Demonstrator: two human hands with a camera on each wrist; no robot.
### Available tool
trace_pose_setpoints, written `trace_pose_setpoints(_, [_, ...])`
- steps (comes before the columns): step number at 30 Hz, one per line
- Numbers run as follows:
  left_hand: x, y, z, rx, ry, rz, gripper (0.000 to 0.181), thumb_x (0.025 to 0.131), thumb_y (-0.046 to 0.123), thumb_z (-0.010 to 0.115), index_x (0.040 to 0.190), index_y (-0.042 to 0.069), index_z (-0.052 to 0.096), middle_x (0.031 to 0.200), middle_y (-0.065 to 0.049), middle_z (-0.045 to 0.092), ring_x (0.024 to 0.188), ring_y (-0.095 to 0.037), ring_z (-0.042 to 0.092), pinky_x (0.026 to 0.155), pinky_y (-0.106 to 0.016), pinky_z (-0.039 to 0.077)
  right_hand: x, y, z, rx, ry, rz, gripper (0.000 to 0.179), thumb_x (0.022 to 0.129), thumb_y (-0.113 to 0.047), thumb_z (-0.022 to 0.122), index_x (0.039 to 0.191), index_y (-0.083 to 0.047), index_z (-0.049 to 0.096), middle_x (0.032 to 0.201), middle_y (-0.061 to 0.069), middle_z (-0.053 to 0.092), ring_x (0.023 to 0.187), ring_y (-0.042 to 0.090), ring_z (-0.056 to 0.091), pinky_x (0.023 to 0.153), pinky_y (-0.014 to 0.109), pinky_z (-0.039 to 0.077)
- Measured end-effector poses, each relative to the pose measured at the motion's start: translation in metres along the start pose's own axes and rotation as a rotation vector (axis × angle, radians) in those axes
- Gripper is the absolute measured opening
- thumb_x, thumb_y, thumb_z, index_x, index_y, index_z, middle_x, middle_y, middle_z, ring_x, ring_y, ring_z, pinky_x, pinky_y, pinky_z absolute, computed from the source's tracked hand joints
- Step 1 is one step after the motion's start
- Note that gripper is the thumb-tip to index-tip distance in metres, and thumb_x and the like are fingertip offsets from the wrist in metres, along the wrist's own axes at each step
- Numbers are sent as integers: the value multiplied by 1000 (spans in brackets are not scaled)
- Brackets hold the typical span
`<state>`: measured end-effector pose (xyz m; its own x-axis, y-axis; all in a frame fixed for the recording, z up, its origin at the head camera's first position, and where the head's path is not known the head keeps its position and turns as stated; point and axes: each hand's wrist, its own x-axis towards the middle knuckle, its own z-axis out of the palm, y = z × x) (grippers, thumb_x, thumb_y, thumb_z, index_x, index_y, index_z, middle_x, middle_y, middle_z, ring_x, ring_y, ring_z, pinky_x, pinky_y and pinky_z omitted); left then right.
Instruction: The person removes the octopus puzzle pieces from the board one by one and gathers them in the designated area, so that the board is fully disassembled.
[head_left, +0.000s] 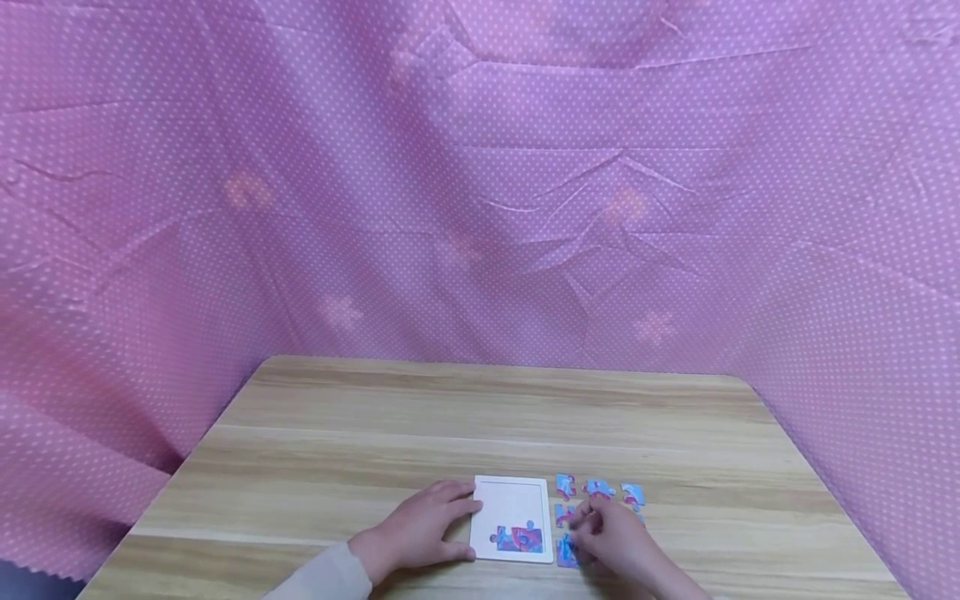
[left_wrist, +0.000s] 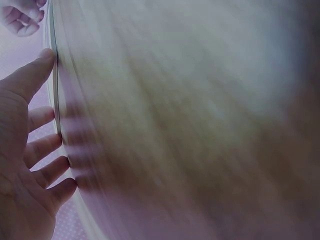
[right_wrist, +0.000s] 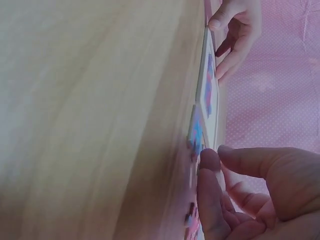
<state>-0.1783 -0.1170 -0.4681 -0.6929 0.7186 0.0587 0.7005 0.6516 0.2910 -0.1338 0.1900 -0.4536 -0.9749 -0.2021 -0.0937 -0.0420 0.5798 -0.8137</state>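
Note:
A white square puzzle board [head_left: 513, 500] lies on the table, with two joined blue and pink puzzle pieces [head_left: 519, 538] in its lower right corner. My left hand [head_left: 427, 525] rests along the board's left edge, fingers spread and thumb near the lower corner. In the left wrist view, those fingers [left_wrist: 47, 172] look fairly straight at the table's surface. My right hand [head_left: 615, 533] is over the loose pieces right of the board, covering some. Its thumb and index tips come close together beside a blue piece [right_wrist: 196, 131] in the right wrist view; I cannot tell whether they pinch one.
Loose puzzle pieces lie in rows right of the board, among them a top left piece [head_left: 566, 486], a top middle piece [head_left: 598, 488] and a top right piece [head_left: 633, 494]. The wooden table [head_left: 375, 417] ends at a pink dotted cloth [head_left: 480, 250] behind and at both sides.

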Motion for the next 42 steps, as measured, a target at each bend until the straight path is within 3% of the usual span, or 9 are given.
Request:
trace_pose_setpoints(10, [0,1,0,0,2,2,62,84,55,64,132,16,58,140,-8,47,128,-28,42,104,-43,36,13,-17,21,-11,-40,-120,20,80,-9,73,97,-7,64,84,-3,60,75,12,55,66,21,48])
trace_pose_setpoints(14, [0,1,1,0,10,8,63,83,56,64,132,16,58,140,-9,47,128,-29,43,103,-44,36,18,-24,32,33,-70,-135,22,79,-8,74,98,-8,64,87,-1,61,76,13,56,66,23,49])
trace_pose_setpoints(21, [0,2,1,12,9,7,64,82,57,64,133,17,57,141,-9,46,128,-30,43,104,-44,35,21,-27,48,10,-95,-160,25,77,-8,75,100,-11,64,89,-2,60,72,8,54,62,23,47])
trace_pose_setpoints(42, [1,0,1,11,22,10,64,82,55,65,132,15,58,140,-9,48,127,-28,43,104,-42,36,27,-31,50,27,-137,-146,27,77,-4,73,101,-11,63,88,-3,59,74,10,53,65,23,45])
